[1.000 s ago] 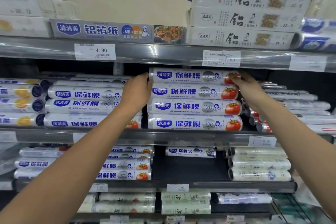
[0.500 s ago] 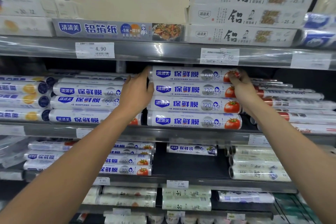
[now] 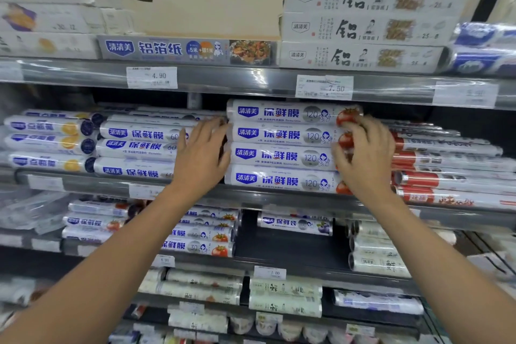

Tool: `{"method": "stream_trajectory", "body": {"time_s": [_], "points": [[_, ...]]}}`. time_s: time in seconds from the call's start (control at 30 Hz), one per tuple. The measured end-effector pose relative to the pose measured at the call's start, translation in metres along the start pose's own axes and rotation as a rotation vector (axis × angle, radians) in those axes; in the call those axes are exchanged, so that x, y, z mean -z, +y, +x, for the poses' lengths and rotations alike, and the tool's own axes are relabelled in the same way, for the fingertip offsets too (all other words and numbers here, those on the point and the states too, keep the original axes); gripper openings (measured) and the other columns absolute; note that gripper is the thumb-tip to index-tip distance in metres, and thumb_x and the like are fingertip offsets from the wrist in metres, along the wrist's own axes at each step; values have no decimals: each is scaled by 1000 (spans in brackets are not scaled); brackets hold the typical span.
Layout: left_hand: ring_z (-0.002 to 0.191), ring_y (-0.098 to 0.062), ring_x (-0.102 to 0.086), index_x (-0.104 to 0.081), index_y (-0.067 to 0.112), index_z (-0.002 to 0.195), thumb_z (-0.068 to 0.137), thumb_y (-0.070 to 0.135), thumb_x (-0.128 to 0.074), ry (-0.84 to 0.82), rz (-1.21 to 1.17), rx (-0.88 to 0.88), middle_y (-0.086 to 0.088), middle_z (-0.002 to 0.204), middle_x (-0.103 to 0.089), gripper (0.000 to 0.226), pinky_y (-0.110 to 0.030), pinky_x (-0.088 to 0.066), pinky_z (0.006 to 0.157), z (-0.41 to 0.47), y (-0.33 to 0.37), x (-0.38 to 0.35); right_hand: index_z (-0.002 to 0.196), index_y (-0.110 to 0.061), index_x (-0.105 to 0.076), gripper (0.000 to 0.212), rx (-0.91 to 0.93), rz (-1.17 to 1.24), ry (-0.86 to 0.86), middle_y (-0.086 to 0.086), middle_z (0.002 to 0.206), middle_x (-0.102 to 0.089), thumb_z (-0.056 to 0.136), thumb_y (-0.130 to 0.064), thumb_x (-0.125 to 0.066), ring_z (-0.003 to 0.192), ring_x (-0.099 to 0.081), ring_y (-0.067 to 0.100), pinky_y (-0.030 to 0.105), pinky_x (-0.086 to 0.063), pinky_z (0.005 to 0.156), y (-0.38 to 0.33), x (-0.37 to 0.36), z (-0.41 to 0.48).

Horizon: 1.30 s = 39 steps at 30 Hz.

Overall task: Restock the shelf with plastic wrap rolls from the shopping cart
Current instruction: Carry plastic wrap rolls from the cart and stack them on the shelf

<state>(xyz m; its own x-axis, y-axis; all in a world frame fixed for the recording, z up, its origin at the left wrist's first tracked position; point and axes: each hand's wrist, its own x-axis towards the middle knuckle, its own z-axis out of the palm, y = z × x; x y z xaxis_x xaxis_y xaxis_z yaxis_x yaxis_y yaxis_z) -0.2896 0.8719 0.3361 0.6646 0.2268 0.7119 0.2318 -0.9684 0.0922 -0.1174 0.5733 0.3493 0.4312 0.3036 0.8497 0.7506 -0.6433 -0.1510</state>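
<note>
Head view looks at a grey metal shelf (image 3: pixel 259 199) where a stack of 4 white plastic wrap rolls with blue labels and red tomato prints (image 3: pixel 282 145), each marked 120, lies lengthwise in the middle bay, 1 roll on top of another. The left hand (image 3: pixel 202 153) is flat and open, its straight fingers touching the left ends of the stack. The right hand (image 3: pixel 365 156) sits at the tomato-printed right ends with its fingers bent against the 2nd and 3rd rolls; motion blur hides whether it grips them or only presses. Just left of the stack lie similar white rolls marked 60 (image 3: pixel 139 145); just right lie clear-wrapped rolls with red ends (image 3: pixel 446 165). White foil boxes (image 3: pixel 363 28) are stacked on the shelf above, over a price tag reading 7.50 (image 3: pixel 324 87).
</note>
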Motion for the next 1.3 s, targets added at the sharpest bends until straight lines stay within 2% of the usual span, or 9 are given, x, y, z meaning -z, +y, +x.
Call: {"method": "stream_trajectory", "body": {"time_s": [0.1,0.27,0.43,0.53,0.63,0.73,0.8,1.03,1.3], "points": [[150,-25,-33,-44,25,149,98,34,-60,-35,38,2,-1,159,-40,54,-64,-19,122,-17,-15,2,118,-19,-65,29,107,66,-9,3,131,-58,91,-29,-66,131,-47,26,46,-31,111,-24,-8,-10],[149,-27,-35,-41,26,150,101,35,-51,-68,69,65,-2,160,-40,51,-65,-22,120,-37,-60,11,111,-20,-69,19,252,222,-135,0,122,-62,93,-24,-64,121,-52,23,44,-39,102,-94,-27,-9],[152,-26,-30,-40,25,152,103,33,-46,-90,92,112,-2,162,-37,50,-61,-22,122,-55,-137,26,127,-21,-64,33,417,303,-324,-3,131,-59,97,-32,-55,125,-50,20,41,-41,105,-185,-63,2],[156,-23,-22,-33,23,158,104,44,-33,-126,146,119,-3,167,-30,58,-54,-15,127,-69,-200,33,145,-22,-48,51,465,162,-444,-1,150,-46,99,-44,-49,140,-38,23,46,-32,116,-251,-97,11],[159,-20,-8,-16,17,164,106,56,-20,-173,177,64,-3,172,-13,70,-48,-10,129,-80,-249,34,157,-24,-27,63,357,70,-498,0,164,-28,101,-50,-41,152,-20,25,48,-11,125,-296,-130,27],[160,-19,3,-1,16,165,105,64,-11,-216,222,-43,-2,173,3,78,-45,-7,129,-89,-269,26,159,-26,-20,67,280,-39,-472,-2,166,-23,99,-55,-29,153,-17,24,50,-6,125,-310,-156,35],[159,-20,7,2,15,164,105,65,-13,-211,216,-80,-3,173,7,80,-45,-6,129,-94,-274,23,159,-26,-20,69,269,-107,-462,-1,165,-26,98,-57,-24,153,-20,24,52,-6,125,-312,-166,31],[160,-23,2,-5,11,164,106,58,-26,-155,155,-152,-7,173,0,78,-51,-11,128,-105,-297,15,160,-19,-25,68,257,-206,-354,1,164,-30,103,-55,-34,154,-20,25,55,-8,124,-317,-170,10],[160,-23,5,-2,10,164,106,58,-20,-168,147,-176,-6,173,4,77,-52,-11,128,-103,-302,12,161,-17,-18,67,267,-271,-373,0,168,-19,106,-52,-30,156,-11,20,55,-9,124,-319,-173,2]]}}
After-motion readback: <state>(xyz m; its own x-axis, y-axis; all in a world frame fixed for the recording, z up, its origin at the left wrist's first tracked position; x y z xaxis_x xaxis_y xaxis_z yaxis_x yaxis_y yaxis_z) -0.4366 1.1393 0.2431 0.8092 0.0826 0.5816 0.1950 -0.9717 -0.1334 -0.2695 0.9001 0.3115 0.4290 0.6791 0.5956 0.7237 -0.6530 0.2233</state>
